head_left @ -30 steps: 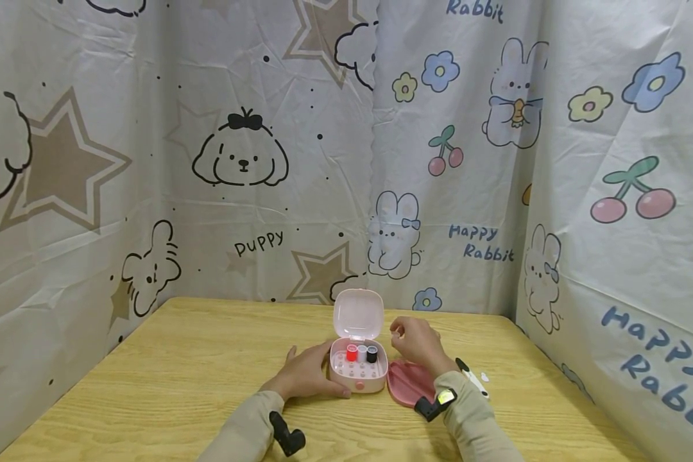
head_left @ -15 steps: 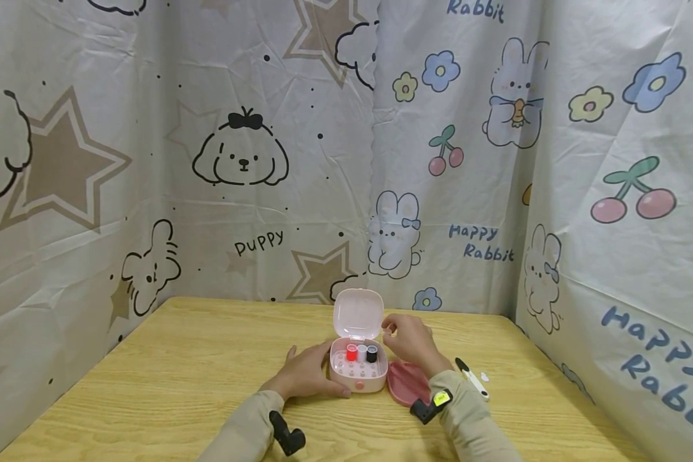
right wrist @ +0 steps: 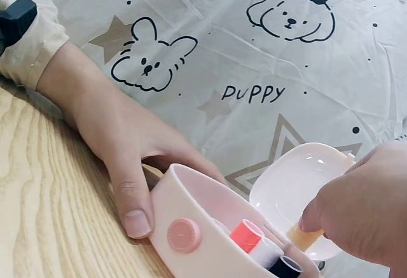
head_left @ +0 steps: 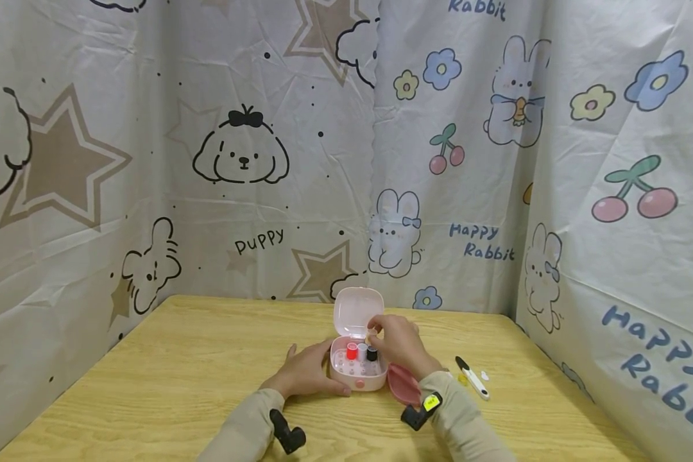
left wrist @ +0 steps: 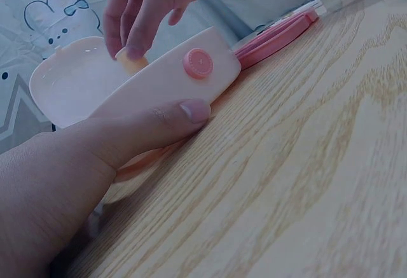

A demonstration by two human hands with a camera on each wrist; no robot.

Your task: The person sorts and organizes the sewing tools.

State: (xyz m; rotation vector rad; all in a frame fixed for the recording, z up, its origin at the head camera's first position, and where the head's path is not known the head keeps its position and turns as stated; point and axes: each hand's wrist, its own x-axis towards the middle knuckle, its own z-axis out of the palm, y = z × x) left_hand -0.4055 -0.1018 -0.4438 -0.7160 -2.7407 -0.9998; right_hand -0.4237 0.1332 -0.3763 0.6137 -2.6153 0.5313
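Pinching a yellow spool (right wrist: 297, 235) between thumb and fingers, the right hand (head_left: 401, 343) reaches in over the far right of the pink box (head_left: 375, 385). From where I stand, the grip looks light, with the fingers clamped near the top of the spool, probably so that its lower end has room among the others. I cannot tell whether that end touches anything.

The left hand (head_left: 303, 372) holds the box at its near left corner, thumb along the front wall and fingers round the left side. Box and hand both rest at the tabletop (head_left: 150, 385), and I take it that the hold keeps something so small from sliding.

Inside, the red spool (head_left: 352, 351), white spool (head_left: 362, 351) and black spool (head_left: 372, 354) stand upright in a row, left to right, with short pegs (head_left: 353, 370) showing on the near side; the pegs presumably keep spools in place. The lid (head_left: 358, 311) stands up at the far edge, leaving the near side free for reaching in.

A darker pink case (head_left: 404, 385) lies just right of the box, partly under the right forearm. Farther right lie a black-and-white cutter (head_left: 472, 378), a white scrap (head_left: 484, 375) and a small yellow thing (head_left: 462, 379) I cannot make out.
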